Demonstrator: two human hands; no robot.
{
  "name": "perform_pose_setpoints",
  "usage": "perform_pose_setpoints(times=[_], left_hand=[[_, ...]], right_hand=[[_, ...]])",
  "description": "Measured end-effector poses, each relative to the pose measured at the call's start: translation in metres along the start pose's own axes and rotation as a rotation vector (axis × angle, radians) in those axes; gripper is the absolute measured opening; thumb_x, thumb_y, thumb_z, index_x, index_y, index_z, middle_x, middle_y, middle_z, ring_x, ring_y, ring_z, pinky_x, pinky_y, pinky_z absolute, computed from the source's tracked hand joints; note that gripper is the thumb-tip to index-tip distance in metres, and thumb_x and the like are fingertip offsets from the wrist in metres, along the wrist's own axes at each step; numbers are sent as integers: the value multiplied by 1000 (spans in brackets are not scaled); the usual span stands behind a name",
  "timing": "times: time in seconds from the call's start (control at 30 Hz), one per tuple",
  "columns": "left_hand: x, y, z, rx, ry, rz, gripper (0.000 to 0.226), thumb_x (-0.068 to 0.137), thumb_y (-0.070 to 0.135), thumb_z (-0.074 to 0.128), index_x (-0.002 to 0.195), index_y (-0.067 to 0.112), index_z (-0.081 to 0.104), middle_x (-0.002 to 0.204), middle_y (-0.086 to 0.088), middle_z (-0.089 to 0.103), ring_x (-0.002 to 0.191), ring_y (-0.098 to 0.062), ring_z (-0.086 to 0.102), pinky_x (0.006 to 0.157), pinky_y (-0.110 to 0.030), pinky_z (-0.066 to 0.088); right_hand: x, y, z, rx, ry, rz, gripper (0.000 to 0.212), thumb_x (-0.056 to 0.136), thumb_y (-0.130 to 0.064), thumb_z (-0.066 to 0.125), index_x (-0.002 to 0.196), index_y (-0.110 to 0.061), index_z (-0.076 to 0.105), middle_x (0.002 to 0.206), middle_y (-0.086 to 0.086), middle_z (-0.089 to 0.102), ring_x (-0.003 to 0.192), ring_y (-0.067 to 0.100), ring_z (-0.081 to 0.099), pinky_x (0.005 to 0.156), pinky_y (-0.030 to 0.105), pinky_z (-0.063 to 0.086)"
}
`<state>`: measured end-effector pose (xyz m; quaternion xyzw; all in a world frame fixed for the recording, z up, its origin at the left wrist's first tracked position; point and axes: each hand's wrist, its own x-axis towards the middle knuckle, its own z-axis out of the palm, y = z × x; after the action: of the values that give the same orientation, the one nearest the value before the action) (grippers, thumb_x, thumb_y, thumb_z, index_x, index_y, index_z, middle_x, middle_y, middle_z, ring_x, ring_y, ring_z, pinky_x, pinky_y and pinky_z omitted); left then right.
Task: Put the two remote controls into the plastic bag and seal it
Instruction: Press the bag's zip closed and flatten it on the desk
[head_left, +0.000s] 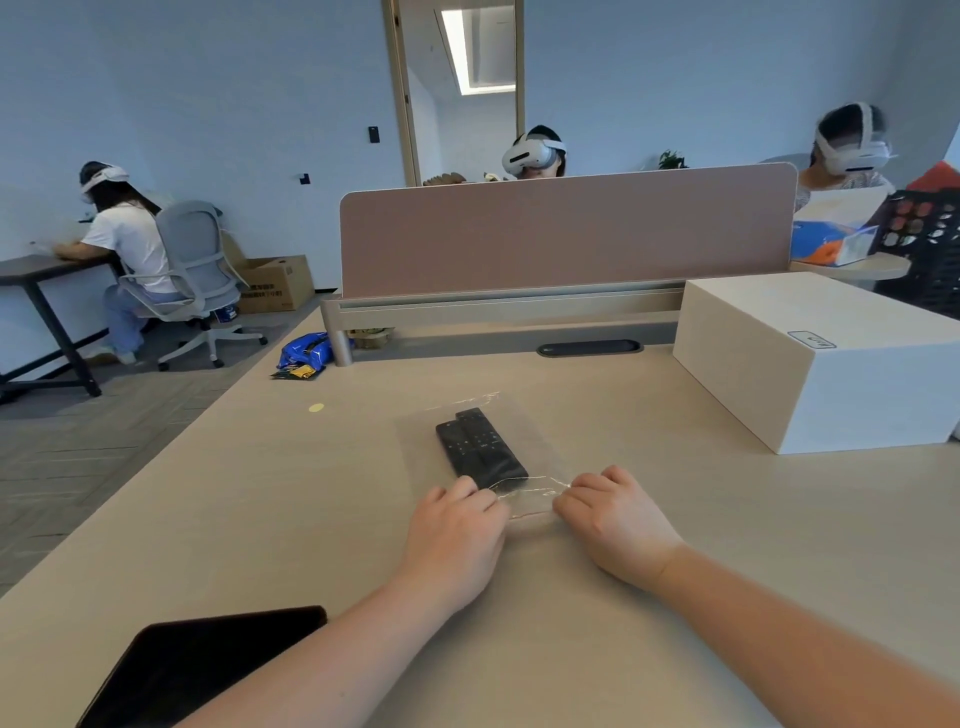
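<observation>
Pinching near open end of clear plastic bag (524, 496): left hand (457, 540), right hand (615, 525), mid-desk (260, 519). Two black remote controls (480, 449) lying side by side inside.

black remote controls (480, 449), clear plastic bag (530, 499)

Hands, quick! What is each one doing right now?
Left hand: closed, pinching the plastic bag at its near edge.
Right hand: closed, pinching the same edge.
</observation>
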<state>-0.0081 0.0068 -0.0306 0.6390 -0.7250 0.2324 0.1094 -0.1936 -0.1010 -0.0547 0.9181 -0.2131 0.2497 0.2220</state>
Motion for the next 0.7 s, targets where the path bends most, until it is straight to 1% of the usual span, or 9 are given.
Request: perform_pose_setpoints(times=[0.07, 0.13, 0.2, 0.33, 0.43, 0.5, 0.57, 0.63, 0.7], left_hand=[[9, 9, 2, -4, 19, -4, 20, 60, 28, 77, 56, 23, 57, 55, 9, 60, 61, -14, 57, 46, -24, 43], [15, 15, 5, -12, 44, -9, 19, 62, 26, 76, 57, 23, 58, 55, 9, 60, 60, -15, 56, 46, -24, 41], [19, 18, 8, -27, 61, -6, 18, 62, 24, 76, 58, 23, 59, 56, 8, 60, 59, -15, 56, 45, -25, 41], [22, 18, 10, -39, 78, 17, 18, 59, 20, 78, 55, 22, 60, 53, 7, 60, 57, -15, 55, 43, -23, 38], [23, 17, 11, -47, 94, 42, 18, 60, 18, 77, 54, 22, 60, 53, 7, 59, 57, -16, 54, 40, -23, 39], [23, 16, 13, -65, 100, 41, 16, 61, 19, 75, 55, 21, 60, 53, 7, 59, 57, -15, 54, 38, -23, 39], [24, 16, 13, -100, 104, 27, 16, 64, 19, 73, 55, 21, 60, 53, 6, 60, 57, -15, 54, 37, -23, 40], [24, 17, 13, -122, 108, 16, 16, 67, 20, 69, 54, 21, 60, 52, 6, 59, 57, -15, 54, 37, -22, 40], [25, 19, 12, -139, 107, -5, 18, 72, 24, 61, 54, 21, 60, 52, 7, 59, 57, -14, 54, 36, -22, 38]], right_hand=[[4, -2, -3, 23, 5, 9, 24, 65, -2, 44, 66, -18, 63, 60, -5, 63, 63, 19, 62, 52, 27, 44], [8, -2, -5, 37, 12, 16, 17, 63, -2, 60, 65, -19, 62, 60, -6, 63, 63, 19, 62, 52, 27, 43], [11, -2, -5, 62, 18, 25, 18, 61, -6, 73, 64, -20, 61, 58, -7, 62, 62, 19, 62, 51, 27, 43], [12, -2, -5, 96, 13, 14, 20, 60, -6, 76, 63, -20, 61, 58, -7, 63, 61, 19, 62, 52, 26, 45], [13, -3, -4, 117, -7, 47, 22, 57, -7, 78, 61, -21, 62, 56, -8, 63, 60, 18, 62, 52, 25, 43], [14, -4, -3, 142, -5, 66, 19, 61, -10, 77, 60, -22, 63, 56, -9, 63, 60, 17, 63, 52, 25, 42], [16, -5, -4, 164, -3, 78, 12, 71, -18, 68, 61, -24, 65, 57, -10, 66, 62, 15, 64, 53, 24, 44], [16, -5, -3, 183, 0, 101, 19, 77, -23, 56, 62, -25, 67, 58, -10, 67, 63, 15, 65, 53, 25, 45], [17, -5, -3, 191, 7, 128, 25, 78, -25, 50, 59, -26, 67, 57, -11, 67, 62, 14, 64, 54, 25, 43]])
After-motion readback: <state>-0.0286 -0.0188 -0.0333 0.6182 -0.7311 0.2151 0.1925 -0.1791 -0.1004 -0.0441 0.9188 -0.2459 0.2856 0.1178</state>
